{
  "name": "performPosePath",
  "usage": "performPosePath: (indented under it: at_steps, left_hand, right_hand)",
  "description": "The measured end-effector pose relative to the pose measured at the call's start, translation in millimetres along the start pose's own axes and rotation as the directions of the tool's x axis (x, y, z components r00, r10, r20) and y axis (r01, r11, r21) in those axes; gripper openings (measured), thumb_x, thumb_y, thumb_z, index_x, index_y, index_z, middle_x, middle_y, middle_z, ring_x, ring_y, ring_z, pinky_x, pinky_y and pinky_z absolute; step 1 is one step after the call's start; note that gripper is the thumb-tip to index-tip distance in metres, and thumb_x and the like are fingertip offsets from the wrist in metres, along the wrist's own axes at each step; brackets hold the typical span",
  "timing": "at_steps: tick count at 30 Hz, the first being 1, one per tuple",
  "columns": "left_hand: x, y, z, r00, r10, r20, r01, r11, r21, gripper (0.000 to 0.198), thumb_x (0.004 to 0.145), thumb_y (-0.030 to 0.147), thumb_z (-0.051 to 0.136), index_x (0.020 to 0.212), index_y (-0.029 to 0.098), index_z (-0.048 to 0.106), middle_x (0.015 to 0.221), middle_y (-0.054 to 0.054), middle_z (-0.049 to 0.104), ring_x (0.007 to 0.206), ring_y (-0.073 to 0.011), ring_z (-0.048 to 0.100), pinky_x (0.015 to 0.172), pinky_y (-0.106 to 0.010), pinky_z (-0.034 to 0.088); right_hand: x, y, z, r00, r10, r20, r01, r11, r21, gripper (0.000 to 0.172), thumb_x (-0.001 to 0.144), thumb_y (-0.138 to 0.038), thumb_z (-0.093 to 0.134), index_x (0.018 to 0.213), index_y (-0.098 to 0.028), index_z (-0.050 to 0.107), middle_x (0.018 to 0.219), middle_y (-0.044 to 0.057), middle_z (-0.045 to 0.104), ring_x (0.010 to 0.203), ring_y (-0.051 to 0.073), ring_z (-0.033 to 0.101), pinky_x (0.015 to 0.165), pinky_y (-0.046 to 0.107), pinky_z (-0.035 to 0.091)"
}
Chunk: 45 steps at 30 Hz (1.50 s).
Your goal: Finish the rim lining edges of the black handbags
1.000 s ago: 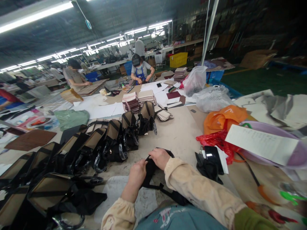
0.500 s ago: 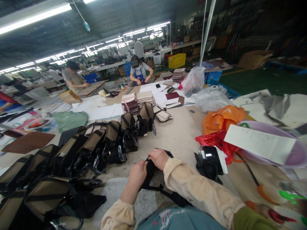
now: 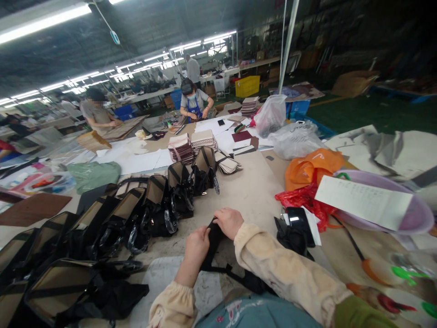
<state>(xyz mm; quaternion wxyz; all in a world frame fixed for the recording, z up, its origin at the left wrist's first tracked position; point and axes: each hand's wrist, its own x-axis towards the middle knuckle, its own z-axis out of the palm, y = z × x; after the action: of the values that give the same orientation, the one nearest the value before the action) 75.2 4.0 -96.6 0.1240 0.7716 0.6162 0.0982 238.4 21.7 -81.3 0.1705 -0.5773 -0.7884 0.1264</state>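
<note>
Black fabric piece [image 3: 212, 249] sits before me at the near middle of the wide worktop [image 3: 252, 191]. From my remote post I see a row of black bags [image 3: 124, 208] with tan panels running along the left. At the right sits a purple basin [image 3: 419, 216], a pale sheet [image 3: 363, 202] lying across it; just left of that is an orange plastic bag [image 3: 309, 166]. My left hand [image 3: 196, 248] and right hand [image 3: 229, 222] each keep a closed grip, pinching the fabric's far edge.
</note>
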Motion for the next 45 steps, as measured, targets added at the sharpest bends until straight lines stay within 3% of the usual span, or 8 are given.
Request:
performPosePath:
  at_steps: [12, 31, 39, 45]
  left_hand:
    - [2.7, -3.7, -0.3, 1.0, -0.004, -0.019, 0.003, 1.0, -0.029, 0.025, 0.088, 0.024, 0.043, 0.084, 0.017, 0.066, 0.074, -0.005, 0.068, 0.07, -0.0146, 0.062, 0.063, -0.022, 0.037]
    - [2.4, -4.0, 1.6, 1.0, 0.013, -0.007, -0.013, 0.999, -0.032, 0.028, 0.089, 0.026, 0.04, 0.087, 0.018, 0.066, 0.074, -0.005, 0.068, 0.072, -0.0164, 0.063, 0.064, -0.023, 0.04]
    - [1.6, -1.5, -0.2, 1.0, 0.013, 0.014, -0.013, 1.0, -0.013, 0.028, 0.09, 0.026, 0.039, 0.086, 0.018, 0.066, 0.076, -0.006, 0.068, 0.073, -0.0155, 0.063, 0.065, -0.023, 0.039]
    - [0.4, 4.4, -5.0, 0.999, 0.007, 0.046, -0.009, 0.999, 0.04, 0.028, 0.089, 0.026, 0.04, 0.078, 0.018, 0.064, 0.069, -0.005, 0.067, 0.068, -0.0159, 0.061, 0.06, -0.024, 0.036]
  right_hand:
    - [-0.4, 7.3, -4.2, 0.993, -0.109, 0.035, 0.11, 0.993, -0.032, 0.016, 0.083, -0.035, 0.057, 0.085, -0.021, 0.065, 0.089, 0.004, 0.063, 0.089, 0.017, 0.055, 0.073, 0.026, 0.041]
    - [5.0, 5.0, -2.2, 0.999, -0.026, 0.023, 0.027, 0.999, -0.039, 0.015, 0.088, -0.027, 0.05, 0.086, -0.018, 0.062, 0.086, 0.005, 0.065, 0.086, 0.017, 0.057, 0.074, 0.026, 0.041]
    - [1.8, 4.2, -4.6, 1.0, 0.002, 0.023, -0.001, 1.0, -0.014, 0.021, 0.088, -0.03, 0.049, 0.107, -0.025, 0.059, 0.089, 0.004, 0.064, 0.087, 0.016, 0.057, 0.071, 0.025, 0.041]
    - [6.7, 7.2, -4.4, 0.998, -0.029, 0.062, 0.03, 0.999, -0.023, 0.018, 0.087, -0.03, 0.05, 0.085, -0.022, 0.066, 0.084, 0.004, 0.064, 0.086, 0.016, 0.057, 0.071, 0.025, 0.042]
